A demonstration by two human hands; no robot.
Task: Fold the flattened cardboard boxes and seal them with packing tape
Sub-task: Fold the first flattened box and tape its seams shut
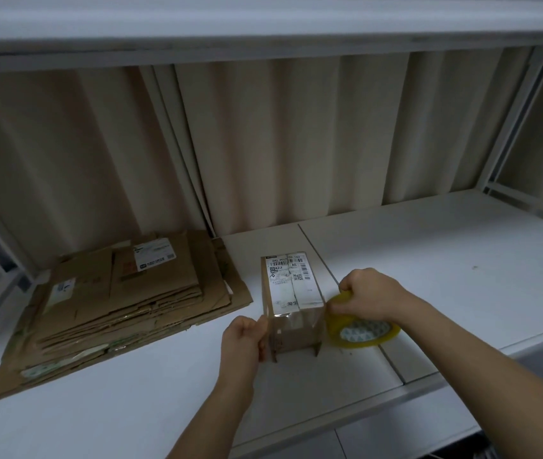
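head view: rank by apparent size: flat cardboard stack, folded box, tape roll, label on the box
1. cardboard stack
2. box
3. tape roll and label: look alike, and the right hand hides part of the roll, so unranked.

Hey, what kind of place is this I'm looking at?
Probably a parcel packing or storage area: a white metal shelf holds a stack of flattened cardboard boxes, and two hands work a labelled box with a tape roll.

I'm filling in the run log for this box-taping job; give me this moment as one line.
step: taping box | left hand: pinches tape end on small box | right hand: grips tape roll | flat cardboard stack: untouched, left
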